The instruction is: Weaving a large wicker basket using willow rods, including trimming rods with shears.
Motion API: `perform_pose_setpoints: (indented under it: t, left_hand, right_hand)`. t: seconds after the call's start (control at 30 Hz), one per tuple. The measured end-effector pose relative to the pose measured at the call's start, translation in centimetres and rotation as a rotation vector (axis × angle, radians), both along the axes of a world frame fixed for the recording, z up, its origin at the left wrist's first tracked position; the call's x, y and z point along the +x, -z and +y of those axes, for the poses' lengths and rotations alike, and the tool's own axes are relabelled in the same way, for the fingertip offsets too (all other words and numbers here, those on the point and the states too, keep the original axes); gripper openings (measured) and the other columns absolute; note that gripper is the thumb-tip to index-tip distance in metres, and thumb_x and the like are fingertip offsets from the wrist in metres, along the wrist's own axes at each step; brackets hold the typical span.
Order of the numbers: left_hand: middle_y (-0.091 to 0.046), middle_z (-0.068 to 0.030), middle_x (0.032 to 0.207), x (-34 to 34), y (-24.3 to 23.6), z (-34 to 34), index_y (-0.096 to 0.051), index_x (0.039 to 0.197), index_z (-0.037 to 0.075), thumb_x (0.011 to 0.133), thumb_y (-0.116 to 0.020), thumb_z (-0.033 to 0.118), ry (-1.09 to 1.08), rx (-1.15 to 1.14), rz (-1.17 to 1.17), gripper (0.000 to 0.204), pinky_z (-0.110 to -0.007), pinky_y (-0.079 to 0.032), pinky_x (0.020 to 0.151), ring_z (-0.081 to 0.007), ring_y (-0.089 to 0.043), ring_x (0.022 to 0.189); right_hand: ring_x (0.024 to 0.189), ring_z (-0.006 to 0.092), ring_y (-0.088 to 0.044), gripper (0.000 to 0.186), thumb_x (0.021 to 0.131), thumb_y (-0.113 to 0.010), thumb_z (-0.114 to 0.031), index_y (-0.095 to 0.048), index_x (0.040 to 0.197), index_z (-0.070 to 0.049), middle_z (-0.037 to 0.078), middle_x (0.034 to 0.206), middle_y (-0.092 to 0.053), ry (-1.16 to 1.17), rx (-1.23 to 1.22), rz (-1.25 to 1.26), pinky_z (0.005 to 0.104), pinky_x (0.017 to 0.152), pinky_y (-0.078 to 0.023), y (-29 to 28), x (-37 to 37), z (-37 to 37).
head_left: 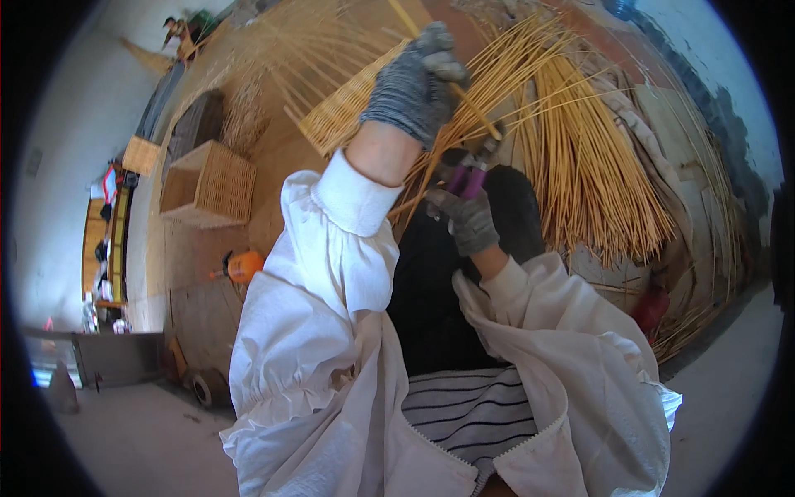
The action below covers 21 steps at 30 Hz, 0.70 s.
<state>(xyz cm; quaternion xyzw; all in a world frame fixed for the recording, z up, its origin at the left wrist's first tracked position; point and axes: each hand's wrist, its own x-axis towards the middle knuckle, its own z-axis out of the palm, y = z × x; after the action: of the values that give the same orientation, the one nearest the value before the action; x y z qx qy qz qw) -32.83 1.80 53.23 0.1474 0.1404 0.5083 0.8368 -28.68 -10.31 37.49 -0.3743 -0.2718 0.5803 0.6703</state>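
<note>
Now the left hand (418,83), in a grey glove, is closed around a thin yellow cane (480,111), which slants through the fist and down to the right. Apart from it and lower, the gloved right hand (470,224) is wrapped around the purple handles of a pair of clippers (470,178). The cane's lower end is at the clippers' blades; whether they touch, I cannot tell. Just left of the left hand is a woven panel (335,116), blurred loose canes fanning out from its far side. Right of both hands, a big bundle of canes (592,157) lies toward the right edge of the floor (132,435), near the wall (704,41). Toward the floor's left edge is a woven basket (224,182), its open side facing left, with an orange object (245,267) nearer the person, beside the left sleeve (310,290).
</note>
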Motion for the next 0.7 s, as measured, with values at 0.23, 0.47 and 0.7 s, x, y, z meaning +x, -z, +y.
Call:
perform_pose_setpoints:
  t: [0.23, 0.47, 0.7]
  left_hand:
    - [-0.050, 0.0008, 0.066, -16.1, -4.5, 1.0, -0.055, 0.103, 0.003, 0.094, -0.051, 0.019, 0.044, 0.531, -0.009, 0.019, -0.018, -0.037, 0.048, -0.0075, -0.044, 0.052]
    - [-0.055, -0.0025, 0.065, -39.4, 23.3, -10.8, -0.059, 0.090, 0.012, 0.091, -0.052, 0.039, -0.462, -0.108, 1.124, 0.028, -0.027, -0.042, 0.044, -0.0142, -0.051, 0.051]
    - [-0.062, -0.0061, 0.103, -28.9, 26.3, -23.0, -0.051, 0.123, -0.003, 0.093, -0.053, 0.026, -0.170, 0.405, 1.365, 0.042, -0.033, -0.045, 0.085, -0.0203, -0.059, 0.094]
  right_hand:
    - [0.052, 0.0105, -0.048, 0.015, 0.088, -0.061, -0.017, -0.048, 0.083, -0.013, 0.000, 0.062, -0.047, -0.074, -0.091, 0.048, 0.0246, 0.047, -0.040, -0.7, -1.3, 0.8]
    - [0.047, 0.0061, -0.037, 0.004, 0.093, -0.053, -0.017, -0.053, 0.092, -0.013, 0.000, 0.075, -0.051, -0.161, 0.156, 0.537, 0.0218, 0.048, -0.033, 3.2, 8.1, 4.9]
    - [0.047, 0.0073, -0.035, 0.004, 0.092, -0.054, -0.014, -0.053, 0.092, -0.010, 0.003, 0.076, -0.054, -0.358, 0.080, 0.617, 0.0239, 0.049, -0.033, -0.6, -0.3, 4.9]
